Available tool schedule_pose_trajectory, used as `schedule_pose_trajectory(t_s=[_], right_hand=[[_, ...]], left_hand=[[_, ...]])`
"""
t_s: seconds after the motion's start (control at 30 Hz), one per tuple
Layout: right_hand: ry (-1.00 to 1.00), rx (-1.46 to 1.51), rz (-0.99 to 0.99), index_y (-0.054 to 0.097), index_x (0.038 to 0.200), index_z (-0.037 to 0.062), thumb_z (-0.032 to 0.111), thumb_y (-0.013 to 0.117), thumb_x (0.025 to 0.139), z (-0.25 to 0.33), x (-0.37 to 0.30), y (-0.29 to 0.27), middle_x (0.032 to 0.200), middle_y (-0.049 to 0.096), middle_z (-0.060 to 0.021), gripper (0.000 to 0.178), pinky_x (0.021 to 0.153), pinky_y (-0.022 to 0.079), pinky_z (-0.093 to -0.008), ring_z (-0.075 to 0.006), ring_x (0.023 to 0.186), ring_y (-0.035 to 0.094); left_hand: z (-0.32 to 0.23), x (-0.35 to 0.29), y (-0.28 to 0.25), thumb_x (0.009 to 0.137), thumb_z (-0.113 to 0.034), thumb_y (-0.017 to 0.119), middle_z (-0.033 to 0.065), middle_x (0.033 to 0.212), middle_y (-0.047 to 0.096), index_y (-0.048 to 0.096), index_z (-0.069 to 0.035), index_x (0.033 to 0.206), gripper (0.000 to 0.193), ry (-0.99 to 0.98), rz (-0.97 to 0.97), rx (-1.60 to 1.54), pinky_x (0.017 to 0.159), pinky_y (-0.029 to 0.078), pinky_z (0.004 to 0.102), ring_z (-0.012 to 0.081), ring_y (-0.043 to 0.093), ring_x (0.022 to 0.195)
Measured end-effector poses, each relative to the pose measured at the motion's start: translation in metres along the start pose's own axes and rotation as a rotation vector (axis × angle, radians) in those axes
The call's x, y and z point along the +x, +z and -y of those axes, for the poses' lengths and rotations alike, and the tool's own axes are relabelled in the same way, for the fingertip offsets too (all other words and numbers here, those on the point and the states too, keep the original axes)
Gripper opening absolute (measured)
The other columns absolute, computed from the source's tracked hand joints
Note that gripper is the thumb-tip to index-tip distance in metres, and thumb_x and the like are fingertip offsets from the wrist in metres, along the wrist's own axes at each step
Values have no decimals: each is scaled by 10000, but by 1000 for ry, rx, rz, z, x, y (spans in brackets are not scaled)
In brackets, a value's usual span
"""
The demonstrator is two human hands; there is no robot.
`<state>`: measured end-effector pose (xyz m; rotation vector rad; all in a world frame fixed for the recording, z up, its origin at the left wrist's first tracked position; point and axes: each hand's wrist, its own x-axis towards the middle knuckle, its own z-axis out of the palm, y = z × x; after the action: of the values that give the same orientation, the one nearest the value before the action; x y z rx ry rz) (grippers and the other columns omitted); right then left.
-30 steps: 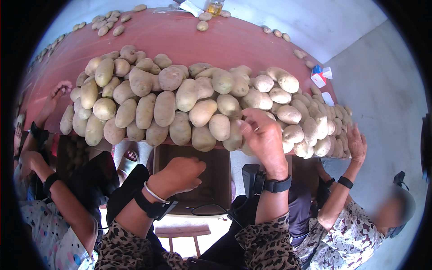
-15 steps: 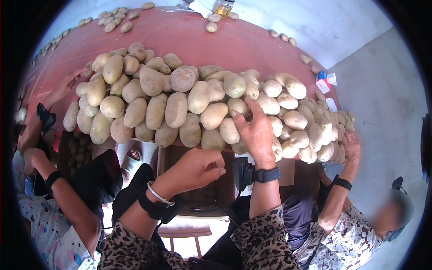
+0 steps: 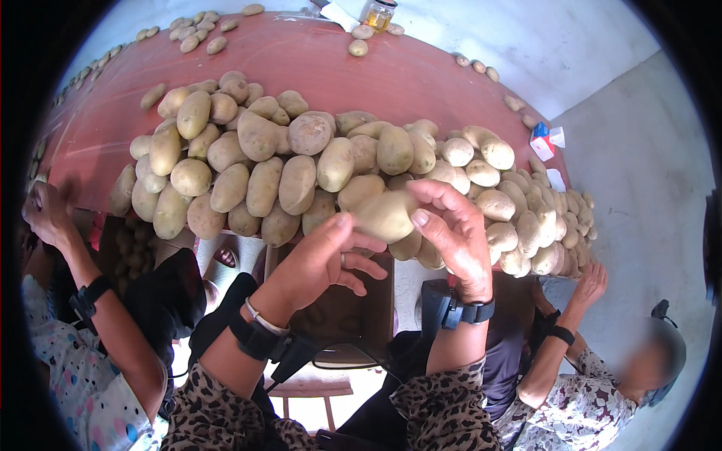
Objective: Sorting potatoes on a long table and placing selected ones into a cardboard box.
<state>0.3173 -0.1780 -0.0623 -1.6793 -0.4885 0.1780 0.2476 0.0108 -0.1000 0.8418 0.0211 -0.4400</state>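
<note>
A long heap of pale tan potatoes (image 3: 263, 188) lies along the near edge of a red table. Just in front of the heap, my right hand (image 3: 455, 233) is closed on one potato (image 3: 387, 216), gripping its right end between thumb and fingers. The potato is slightly blurred by motion. My left hand (image 3: 320, 263) has its fingers spread and wears a ring. Its fingertips are close to the potato's left end; whether they touch it I cannot tell.
A co-worker's hand (image 3: 49, 214) is at the left table edge, another person's hand (image 3: 593, 284) at the heap's right end. Below the table sits an open cardboard box (image 3: 376, 316). Loose potatoes, a glass jar (image 3: 378, 15) and a tissue box (image 3: 541, 141) lie farther back on the red table (image 3: 316, 64).
My right hand has come off the heap with a potato, moving toward me. My left hand has opened from a curl and risen toward it. The left co-worker's reaching hand has left the heap.
</note>
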Motion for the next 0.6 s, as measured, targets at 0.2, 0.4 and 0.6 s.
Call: schedule_pose_trajectory(t_s=[0.2, 0.4, 0.6], right_hand=[[-70, -346, -285, 590, 1030, -20, 145, 662, 801, -20, 12, -3, 817, 641, -107, 291, 660, 488, -291, -150, 726, 604], [-38, -538, -274, 612, 985, -10, 124, 643, 809, -20, 12, 6, 813, 641, -76, 223, 654, 463, -270, -122, 731, 574], [-121, -558, -299, 603, 965, -10, 135, 662, 775, -26, 11, 7, 813, 628, -131, 246, 594, 480, -324, -205, 645, 592]], left_hand=[[6, 1, -9, 909, -259, 475, 100, 968, 613, 518, -43, 1088, 283, -2, -86, 101, 708, 512, 313, 194, 622, 883], [9, 3, -12, 874, -184, 540, 68, 910, 607, 558, -45, 958, 164, 8, -109, 122, 741, 503, 309, 170, 618, 845], [10, 4, -12, 870, -195, 546, 70, 857, 608, 562, -38, 895, 160, 70, -125, 134, 699, 524, 320, 187, 626, 761]])
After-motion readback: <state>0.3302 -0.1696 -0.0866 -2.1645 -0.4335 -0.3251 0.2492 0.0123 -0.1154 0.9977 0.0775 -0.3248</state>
